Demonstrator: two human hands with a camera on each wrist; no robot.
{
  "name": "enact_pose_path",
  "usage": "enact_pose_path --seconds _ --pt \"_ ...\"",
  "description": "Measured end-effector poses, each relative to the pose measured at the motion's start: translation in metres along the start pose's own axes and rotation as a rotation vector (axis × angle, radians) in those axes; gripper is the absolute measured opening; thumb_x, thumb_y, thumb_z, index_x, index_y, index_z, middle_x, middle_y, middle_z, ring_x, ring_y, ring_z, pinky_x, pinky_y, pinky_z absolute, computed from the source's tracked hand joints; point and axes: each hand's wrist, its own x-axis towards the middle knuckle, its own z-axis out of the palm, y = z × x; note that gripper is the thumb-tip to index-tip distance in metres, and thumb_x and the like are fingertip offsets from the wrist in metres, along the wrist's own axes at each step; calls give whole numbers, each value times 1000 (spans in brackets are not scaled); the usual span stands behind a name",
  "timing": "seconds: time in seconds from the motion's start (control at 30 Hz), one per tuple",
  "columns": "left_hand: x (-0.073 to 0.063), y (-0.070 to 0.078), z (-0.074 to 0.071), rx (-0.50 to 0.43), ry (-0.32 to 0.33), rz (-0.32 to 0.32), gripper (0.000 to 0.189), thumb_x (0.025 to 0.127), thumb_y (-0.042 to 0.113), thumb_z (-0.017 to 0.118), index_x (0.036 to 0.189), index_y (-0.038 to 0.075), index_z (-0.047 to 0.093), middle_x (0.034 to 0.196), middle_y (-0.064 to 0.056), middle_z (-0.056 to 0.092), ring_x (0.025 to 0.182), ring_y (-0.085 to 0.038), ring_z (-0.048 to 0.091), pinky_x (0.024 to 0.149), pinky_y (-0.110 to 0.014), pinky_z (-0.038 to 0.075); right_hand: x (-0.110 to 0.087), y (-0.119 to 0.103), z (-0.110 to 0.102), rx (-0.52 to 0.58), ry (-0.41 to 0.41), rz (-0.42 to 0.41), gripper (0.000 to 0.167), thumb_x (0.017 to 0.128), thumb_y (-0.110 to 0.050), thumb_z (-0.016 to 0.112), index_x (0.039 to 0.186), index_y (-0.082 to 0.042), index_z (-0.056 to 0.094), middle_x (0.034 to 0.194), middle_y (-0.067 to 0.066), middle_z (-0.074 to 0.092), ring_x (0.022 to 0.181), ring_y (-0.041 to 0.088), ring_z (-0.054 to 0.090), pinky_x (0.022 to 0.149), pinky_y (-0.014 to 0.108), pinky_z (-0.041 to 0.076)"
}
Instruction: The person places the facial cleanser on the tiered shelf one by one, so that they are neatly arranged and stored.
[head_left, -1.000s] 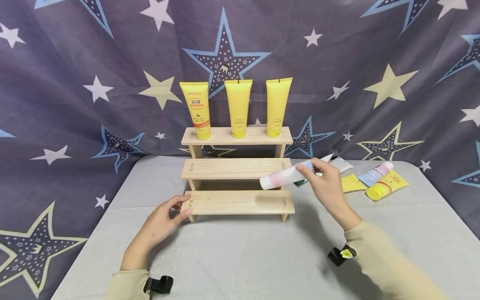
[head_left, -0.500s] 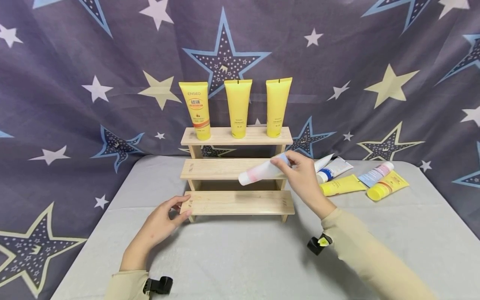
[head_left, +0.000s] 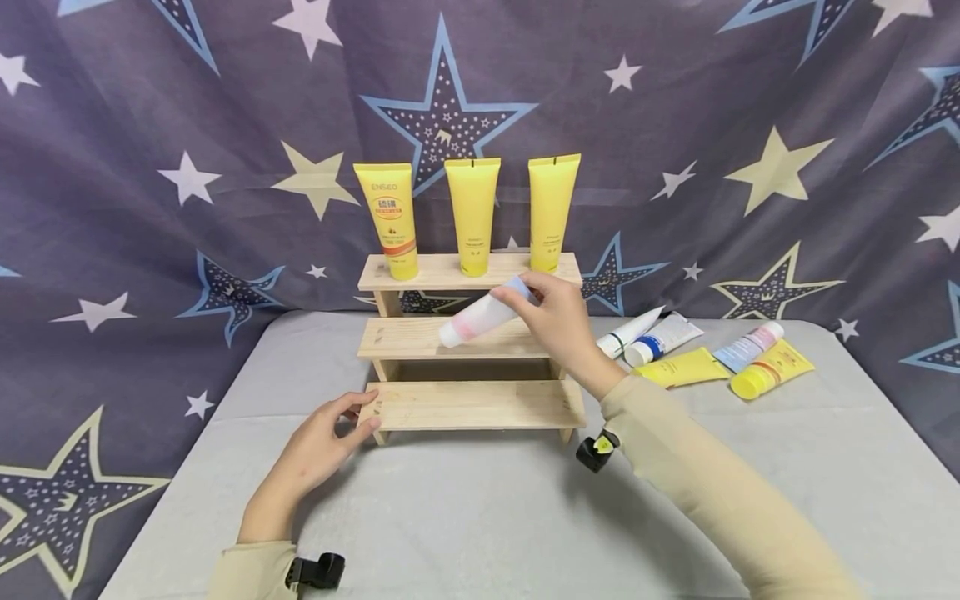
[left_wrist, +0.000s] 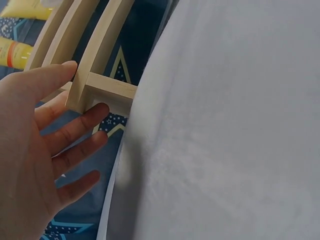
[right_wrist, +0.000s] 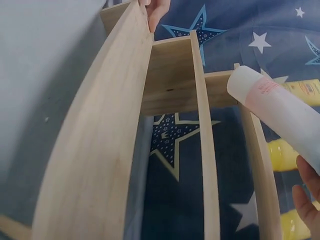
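Note:
A wooden three-tier display rack stands on the grey cloth. My left hand grips the left end of its lowest step; in the left wrist view, the thumb is at the board's edge and the other fingers spread below. My right hand pinches a white, pink and blue squeeze tube by its flat end. The tube hangs tilted over the middle step, white cap down to the left. In the right wrist view the capped end of this tube shows clear of the boards.
Upright on the top step stand three yellow tubes, left, middle and right. Several more tubes lie right of the rack, including a yellow one and a pink-and-blue one. A star-patterned curtain hangs behind.
My right hand has carried the white, pink and blue tube leftward and slightly up, from the rack's right side to over the middle step. The left hand has stayed at the lowest step.

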Motion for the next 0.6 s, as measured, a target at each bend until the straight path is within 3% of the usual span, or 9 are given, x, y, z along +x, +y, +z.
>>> enact_pose_path --seconds 0.27,0.6 --pt "-1 1 0 34 11 0 49 97 43 63 136 13 60 115 -11 66 106 -31 60 90 -58 45 17 -18 17 -109 -84 -21 30 91 -36 73 76 -11 63 65 0 51 60 16 44 55 29 34" --pt "0 2 1 40 16 -10 49 97 43 63 136 14 60 113 -11 66 106 -30 60 90 -57 45 35 -30 32 -270 -161 -81 34 91 -46 69 82 -13 67 67 -1 51 61 15 44 54 28 33"
